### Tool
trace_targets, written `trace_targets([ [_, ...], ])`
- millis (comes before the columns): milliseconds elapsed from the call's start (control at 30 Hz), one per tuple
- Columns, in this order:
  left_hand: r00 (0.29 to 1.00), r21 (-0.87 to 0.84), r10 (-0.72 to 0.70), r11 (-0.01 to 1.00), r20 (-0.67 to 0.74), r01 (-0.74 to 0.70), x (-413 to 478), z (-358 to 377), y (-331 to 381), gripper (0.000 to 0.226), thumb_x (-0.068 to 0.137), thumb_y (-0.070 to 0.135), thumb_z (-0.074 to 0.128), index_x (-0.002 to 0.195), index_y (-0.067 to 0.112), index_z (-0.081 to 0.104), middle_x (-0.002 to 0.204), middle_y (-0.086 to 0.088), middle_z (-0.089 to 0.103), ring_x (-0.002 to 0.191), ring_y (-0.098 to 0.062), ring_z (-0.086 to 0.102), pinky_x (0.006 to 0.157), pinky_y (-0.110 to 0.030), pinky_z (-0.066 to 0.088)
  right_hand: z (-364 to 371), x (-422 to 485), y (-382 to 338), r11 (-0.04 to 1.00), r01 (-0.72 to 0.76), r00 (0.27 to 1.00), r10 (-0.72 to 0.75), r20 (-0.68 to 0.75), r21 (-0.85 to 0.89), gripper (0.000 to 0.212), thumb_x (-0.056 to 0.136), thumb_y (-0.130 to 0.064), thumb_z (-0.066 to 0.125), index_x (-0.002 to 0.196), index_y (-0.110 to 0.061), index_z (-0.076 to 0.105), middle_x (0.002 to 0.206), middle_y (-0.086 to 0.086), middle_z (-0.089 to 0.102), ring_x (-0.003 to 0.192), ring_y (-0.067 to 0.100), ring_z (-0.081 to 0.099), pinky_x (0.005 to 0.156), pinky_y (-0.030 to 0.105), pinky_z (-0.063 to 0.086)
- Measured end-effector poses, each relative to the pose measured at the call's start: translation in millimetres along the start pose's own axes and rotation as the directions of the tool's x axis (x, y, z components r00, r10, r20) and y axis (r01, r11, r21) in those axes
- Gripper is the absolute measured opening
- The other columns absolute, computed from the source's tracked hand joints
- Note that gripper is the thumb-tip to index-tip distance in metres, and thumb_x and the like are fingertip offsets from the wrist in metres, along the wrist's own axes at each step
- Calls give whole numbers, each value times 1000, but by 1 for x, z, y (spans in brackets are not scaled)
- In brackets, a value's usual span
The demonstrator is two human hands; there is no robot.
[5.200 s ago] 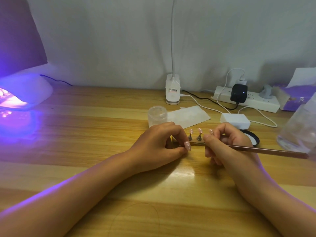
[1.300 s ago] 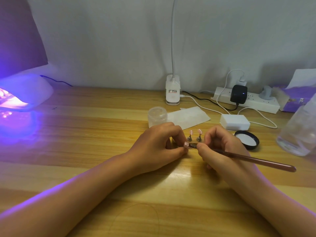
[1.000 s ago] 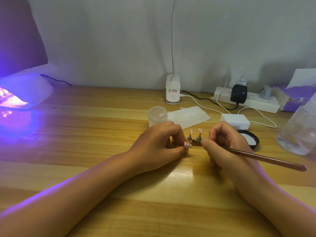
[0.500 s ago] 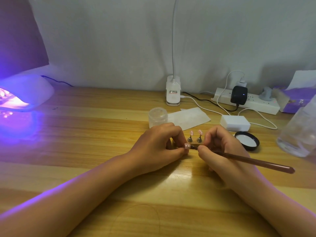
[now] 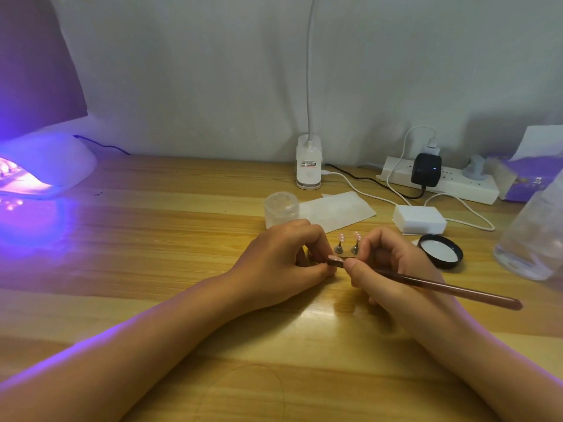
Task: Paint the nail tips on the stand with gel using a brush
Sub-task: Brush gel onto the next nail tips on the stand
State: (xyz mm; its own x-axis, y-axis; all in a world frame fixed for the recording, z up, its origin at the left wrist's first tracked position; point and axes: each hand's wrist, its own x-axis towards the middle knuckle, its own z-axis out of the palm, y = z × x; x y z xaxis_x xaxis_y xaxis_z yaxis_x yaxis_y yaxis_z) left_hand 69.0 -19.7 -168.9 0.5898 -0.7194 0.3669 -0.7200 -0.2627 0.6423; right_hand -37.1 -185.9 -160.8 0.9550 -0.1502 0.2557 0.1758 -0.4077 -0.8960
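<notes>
1. Nearest, both forearms are lying on the wooden worktop (image 5: 152, 239), meeting at its middle.
2. The left hand (image 5: 283, 260) is curling its fingers round a small holder with a pink nail tip (image 5: 334, 259), pinching it low against the worktop; the holder itself is mostly hiding under the fingers.
3. The right hand (image 5: 387, 269) is gripping the brush (image 5: 441, 286) like a pen, its handle running off to the right and its bristle end touching that nail tip; the bristles are too small to make out.
4. Just behind the two hands, two more nail tips on cone stands (image 5: 347, 243) are standing upright, side by side.
5. To the right, a black lid (image 5: 440, 250) is lying open side up, showing a white lining.
6. Farther back, a clear jar (image 5: 281, 208) is sitting beside a white paper sheet (image 5: 338, 208); whatever it holds is hard to tell.
7. At the right edge, a clear plastic container (image 5: 536, 239) is getting cut off by the frame.
8. Far left, a curing lamp (image 5: 42, 166) is glowing violet, partly out of view.
</notes>
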Motion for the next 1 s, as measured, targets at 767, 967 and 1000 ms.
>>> trace_targets([
  [767,999,56,47,997,-17,-46,-1,0,2,22,82,22,78,80,35,61,84,13,59,65,-8,57,57,-28,48,0,0,0,1000,-3,1000,3,-24,6,14,85,-13,68,83,-20,56,71,-5,67,61,6,61,51,19,51],
  [967,999,53,54,997,-5,-54,-1,-1,3,16,83,25,77,81,34,64,85,12,60,66,-7,56,56,-21,44,0,0,0,998,-19,997,15,-72,-62,18,85,-8,66,81,-22,54,69,-5,61,59,6,55,56,29,50],
  [1000,999,52,54,997,-6,-54,-1,-1,3,15,83,26,77,82,33,65,84,13,60,66,-7,56,56,-21,44,0,0,0,997,-23,997,17,-80,-70,18,84,-8,66,81,-21,54,70,-2,60,59,9,55,57,34,50],
])
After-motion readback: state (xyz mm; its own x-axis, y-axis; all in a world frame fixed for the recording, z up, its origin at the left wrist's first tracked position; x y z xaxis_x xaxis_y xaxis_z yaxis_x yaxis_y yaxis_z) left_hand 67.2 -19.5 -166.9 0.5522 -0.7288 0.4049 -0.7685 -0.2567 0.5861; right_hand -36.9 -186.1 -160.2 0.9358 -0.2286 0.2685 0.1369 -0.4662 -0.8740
